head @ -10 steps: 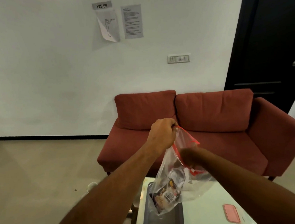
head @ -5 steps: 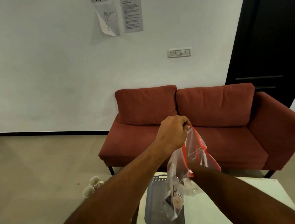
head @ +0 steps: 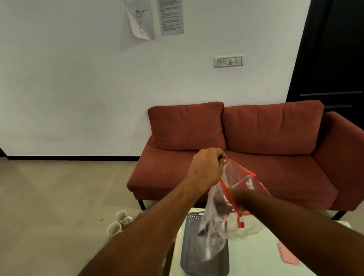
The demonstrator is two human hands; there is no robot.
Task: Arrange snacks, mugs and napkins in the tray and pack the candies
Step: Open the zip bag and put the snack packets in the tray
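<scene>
Left hand (head: 207, 168): fisted around the top corner of a clear zip bag (head: 228, 208) with a red seal strip, holding it up above the table.
Right hand (head: 222, 211): pushed down through the bag's mouth, wrist at the red strip; through the film the fingers look curled, but whether they have closed on a snack cannot be told (blur and creased plastic hide it).
Bag axis: long axis steep, top at the left fist, bottom drooping toward the person over the grey tray (head: 205, 264).
Snacks (head: 212, 229): dark packets bunched low in the bag, just below the right hand.
Tray: on the pale green table (head: 258, 264), directly under the bag's lower end; looks bare where it shows.
Deciding relation: the tray lies straight down from the right hand, so that hand is the nearer one; it probably only needs to withdraw upward, then lower.
Mugs (head: 118, 223): two on the floor, left of the table, well apart from both hands.
Pink flat lid (head: 288, 253): on the table to the right (untouched).
</scene>
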